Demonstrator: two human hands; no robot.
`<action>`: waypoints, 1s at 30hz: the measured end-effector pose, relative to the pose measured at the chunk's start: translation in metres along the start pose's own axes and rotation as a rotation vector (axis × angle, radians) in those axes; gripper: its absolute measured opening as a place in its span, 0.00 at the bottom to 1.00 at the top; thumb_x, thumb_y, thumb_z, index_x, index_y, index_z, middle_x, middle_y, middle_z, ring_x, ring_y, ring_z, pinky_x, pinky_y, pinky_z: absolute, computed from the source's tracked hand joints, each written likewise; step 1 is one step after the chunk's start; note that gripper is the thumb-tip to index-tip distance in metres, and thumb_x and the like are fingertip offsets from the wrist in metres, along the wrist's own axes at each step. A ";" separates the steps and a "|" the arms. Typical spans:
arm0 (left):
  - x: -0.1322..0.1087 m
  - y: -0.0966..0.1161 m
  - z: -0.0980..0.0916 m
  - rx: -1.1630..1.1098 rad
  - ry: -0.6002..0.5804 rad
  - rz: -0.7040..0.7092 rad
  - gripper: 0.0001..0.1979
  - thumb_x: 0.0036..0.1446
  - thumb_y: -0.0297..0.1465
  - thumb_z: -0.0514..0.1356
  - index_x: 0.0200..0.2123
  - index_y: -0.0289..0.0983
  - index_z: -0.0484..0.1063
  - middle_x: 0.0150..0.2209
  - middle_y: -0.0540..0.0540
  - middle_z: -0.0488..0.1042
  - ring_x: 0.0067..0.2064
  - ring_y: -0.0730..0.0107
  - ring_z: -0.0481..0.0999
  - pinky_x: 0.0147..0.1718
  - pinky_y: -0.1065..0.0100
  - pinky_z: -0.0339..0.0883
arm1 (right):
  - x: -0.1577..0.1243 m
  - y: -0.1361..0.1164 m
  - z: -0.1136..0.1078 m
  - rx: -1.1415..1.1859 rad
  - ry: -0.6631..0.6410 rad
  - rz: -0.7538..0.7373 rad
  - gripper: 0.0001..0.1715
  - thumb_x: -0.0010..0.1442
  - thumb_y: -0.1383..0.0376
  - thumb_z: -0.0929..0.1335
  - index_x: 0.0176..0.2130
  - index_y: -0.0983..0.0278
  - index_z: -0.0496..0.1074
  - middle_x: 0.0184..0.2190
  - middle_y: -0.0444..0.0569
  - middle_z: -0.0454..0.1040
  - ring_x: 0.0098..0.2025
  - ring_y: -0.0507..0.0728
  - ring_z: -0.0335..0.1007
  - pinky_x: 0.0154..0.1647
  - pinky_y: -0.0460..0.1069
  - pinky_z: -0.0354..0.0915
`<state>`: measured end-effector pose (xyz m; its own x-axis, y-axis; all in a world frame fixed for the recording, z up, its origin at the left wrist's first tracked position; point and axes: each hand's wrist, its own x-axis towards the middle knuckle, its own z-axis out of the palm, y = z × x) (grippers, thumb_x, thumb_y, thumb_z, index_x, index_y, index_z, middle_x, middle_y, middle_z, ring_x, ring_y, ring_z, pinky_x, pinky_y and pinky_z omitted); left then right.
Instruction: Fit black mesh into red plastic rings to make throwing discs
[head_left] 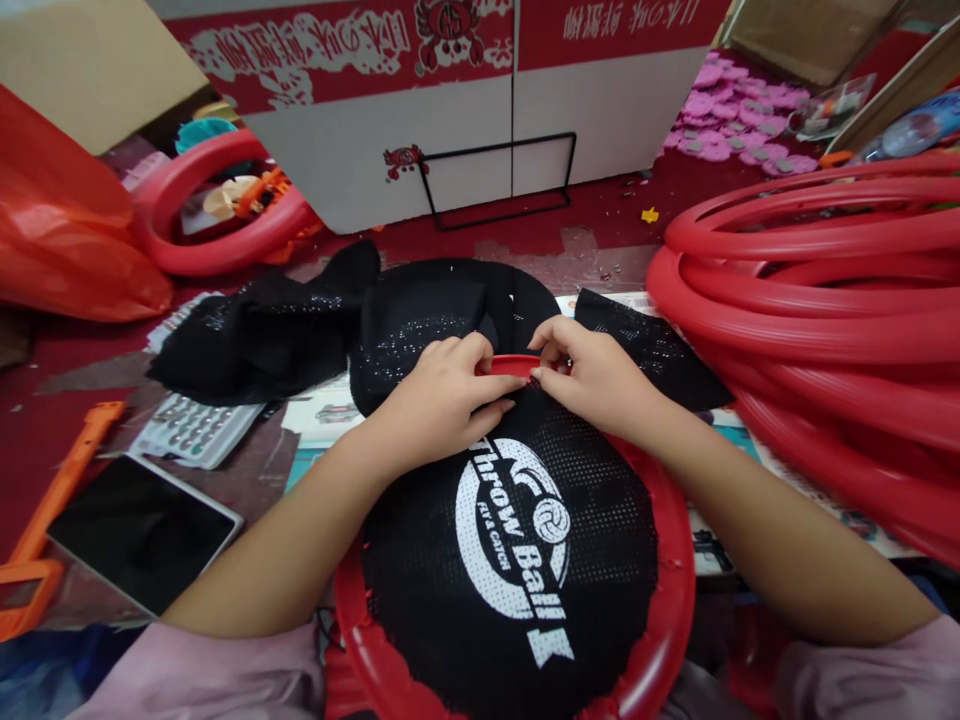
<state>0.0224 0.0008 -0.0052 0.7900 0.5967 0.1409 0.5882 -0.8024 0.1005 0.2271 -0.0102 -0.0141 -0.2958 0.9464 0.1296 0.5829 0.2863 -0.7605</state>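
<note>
A red plastic ring [675, 600] lies in front of me with black mesh fabric [600, 520] stretched over it; the mesh carries a white "Throw Ball" print. My left hand [442, 395] rests on the mesh at the ring's far edge, fingers curled and pressing the fabric against the red rim. My right hand [592, 370] pinches the mesh edge at the same spot on the rim, right beside the left fingertips. Both hands are closed on the mesh.
A pile of black mesh pieces [300, 320] lies beyond my hands. A stack of red rings [810, 290] fills the right side. To the left are a tablet [142, 530], a calculator [195, 430], an orange plastic part [45, 520], a red bag [67, 230] and another red ring [217, 250].
</note>
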 end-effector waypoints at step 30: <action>-0.015 0.013 -0.022 0.032 -0.140 -0.332 0.25 0.60 0.36 0.56 0.61 0.42 0.60 0.43 0.40 0.65 0.42 0.56 0.70 0.43 0.51 0.62 | -0.023 -0.040 -0.022 -0.714 -0.272 0.068 0.09 0.58 0.66 0.65 0.29 0.64 0.73 0.28 0.49 0.74 0.29 0.56 0.68 0.26 0.49 0.50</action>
<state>0.0145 -0.0181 0.0159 0.5698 0.8212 -0.0307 0.8200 -0.5657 0.0874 0.2270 -0.0399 0.0271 -0.3638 0.9218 -0.1338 0.9266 0.3434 -0.1534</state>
